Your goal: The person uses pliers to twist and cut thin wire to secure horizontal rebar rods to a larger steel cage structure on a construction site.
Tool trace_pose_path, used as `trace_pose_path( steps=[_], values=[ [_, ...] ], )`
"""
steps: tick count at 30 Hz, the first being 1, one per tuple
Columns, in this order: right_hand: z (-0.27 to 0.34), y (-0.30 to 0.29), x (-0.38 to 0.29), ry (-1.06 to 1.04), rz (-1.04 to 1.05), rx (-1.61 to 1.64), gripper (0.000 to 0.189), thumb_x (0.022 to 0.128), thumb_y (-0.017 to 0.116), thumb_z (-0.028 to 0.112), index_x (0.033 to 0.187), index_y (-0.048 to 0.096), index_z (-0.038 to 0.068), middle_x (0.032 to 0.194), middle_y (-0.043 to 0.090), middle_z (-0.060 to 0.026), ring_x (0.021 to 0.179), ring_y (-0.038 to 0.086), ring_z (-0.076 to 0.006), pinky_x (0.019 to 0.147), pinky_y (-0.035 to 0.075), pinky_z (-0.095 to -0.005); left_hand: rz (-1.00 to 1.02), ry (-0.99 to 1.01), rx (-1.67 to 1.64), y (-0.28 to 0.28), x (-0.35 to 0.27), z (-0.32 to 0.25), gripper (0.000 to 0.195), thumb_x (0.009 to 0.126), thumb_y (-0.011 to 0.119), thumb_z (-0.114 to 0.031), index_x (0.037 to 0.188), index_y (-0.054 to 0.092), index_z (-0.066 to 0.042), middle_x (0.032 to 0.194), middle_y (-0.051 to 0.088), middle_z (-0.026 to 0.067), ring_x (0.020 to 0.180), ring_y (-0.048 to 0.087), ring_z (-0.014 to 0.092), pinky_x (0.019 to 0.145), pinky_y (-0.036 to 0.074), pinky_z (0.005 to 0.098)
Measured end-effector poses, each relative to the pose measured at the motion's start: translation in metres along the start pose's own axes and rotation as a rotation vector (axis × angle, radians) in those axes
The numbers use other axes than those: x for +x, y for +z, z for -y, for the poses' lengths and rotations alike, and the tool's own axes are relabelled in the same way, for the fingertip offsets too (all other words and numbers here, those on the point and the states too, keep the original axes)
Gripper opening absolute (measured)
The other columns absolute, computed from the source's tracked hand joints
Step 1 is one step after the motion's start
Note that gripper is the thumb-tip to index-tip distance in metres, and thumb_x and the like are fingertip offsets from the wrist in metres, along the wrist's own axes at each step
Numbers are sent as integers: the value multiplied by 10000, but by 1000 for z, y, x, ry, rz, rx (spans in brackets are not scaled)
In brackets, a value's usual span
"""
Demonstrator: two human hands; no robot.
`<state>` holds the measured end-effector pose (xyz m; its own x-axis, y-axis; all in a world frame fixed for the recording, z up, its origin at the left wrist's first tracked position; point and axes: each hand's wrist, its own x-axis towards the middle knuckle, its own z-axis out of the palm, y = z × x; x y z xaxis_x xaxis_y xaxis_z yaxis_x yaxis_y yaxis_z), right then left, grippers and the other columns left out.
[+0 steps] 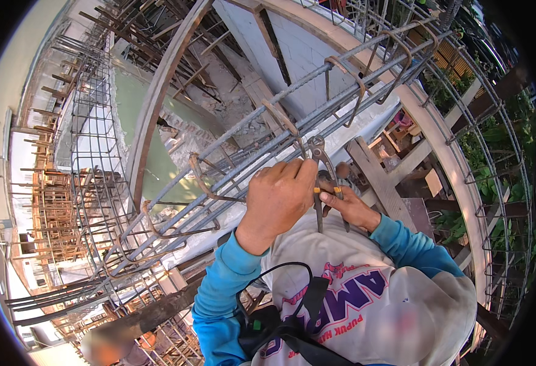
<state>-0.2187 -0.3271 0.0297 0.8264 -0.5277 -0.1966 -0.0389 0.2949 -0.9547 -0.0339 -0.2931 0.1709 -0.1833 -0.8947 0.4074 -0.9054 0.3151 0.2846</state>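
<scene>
My right hand point(352, 206) holds the handles of steel end-cutting nippers point(325, 169) with yellow bands. The nipper head points up towards the rebar cage, next to my left hand. My left hand point(279, 199) is curled into a fist just below the cage, with a thin steel wire point(301, 147) rising from its fingers towards a stirrup point(280, 118). What else lies inside the fist is hidden. Long ribbed bars point(249, 151) of the cage run diagonally before me, with several rusty stirrups around them.
A curved timber board point(453, 151) and a second rebar cage point(492, 123) lie to the right. Wooden props point(377, 174) stand below. Rubble point(222, 68) covers the ground beyond the cage. Another person point(341, 171) is partly visible below; another point(107, 343) shows at lower left.
</scene>
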Motion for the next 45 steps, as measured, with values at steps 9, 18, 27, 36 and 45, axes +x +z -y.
trace_pose_path(
  steps=[9, 18, 27, 36, 45],
  values=[
    [41, 9, -13, 22, 187, 37, 617, 985, 475, 504, 1451, 428, 104, 1140, 653, -55, 1034, 569, -163, 785, 507, -314, -198, -368, 8, -15, 19, 42, 129, 867, 638, -134, 809, 537, -78, 644, 582, 127, 574, 576, 354, 496, 424, 420],
    [51, 23, -13, 31, 222, 127, 618, 994, 462, 496, 1480, 383, 122, 1159, 642, -59, 1018, 569, -152, 792, 515, -308, -181, -307, -98, -23, 4, 16, 80, 844, 660, -98, 850, 584, -74, 634, 577, 126, 555, 573, 318, 495, 421, 388],
    [51, 40, -20, -22, 66, 90, 598, 994, 461, 505, 1405, 465, 71, 1094, 639, -67, 920, 570, -137, 794, 486, -281, -36, -56, 77, -11, -15, -4, 116, 810, 660, -110, 844, 555, -72, 668, 553, 58, 570, 584, 244, 491, 457, 364],
    [49, 38, -18, -29, -51, -42, 589, 996, 461, 510, 1367, 488, 54, 729, 486, 0, 720, 501, -87, 650, 413, -273, -29, -83, -16, -9, -17, -4, 96, 821, 670, -59, 890, 604, -54, 706, 588, 101, 592, 593, 296, 513, 448, 386],
    [40, 46, -10, 120, -7, 348, 451, 998, 468, 499, 863, 503, 70, 648, 454, -1, 564, 453, -108, 535, 415, -279, -42, -89, -14, -8, -19, -2, 90, 826, 664, -72, 895, 607, -58, 713, 599, 99, 604, 604, 294, 520, 461, 382]
  ],
)
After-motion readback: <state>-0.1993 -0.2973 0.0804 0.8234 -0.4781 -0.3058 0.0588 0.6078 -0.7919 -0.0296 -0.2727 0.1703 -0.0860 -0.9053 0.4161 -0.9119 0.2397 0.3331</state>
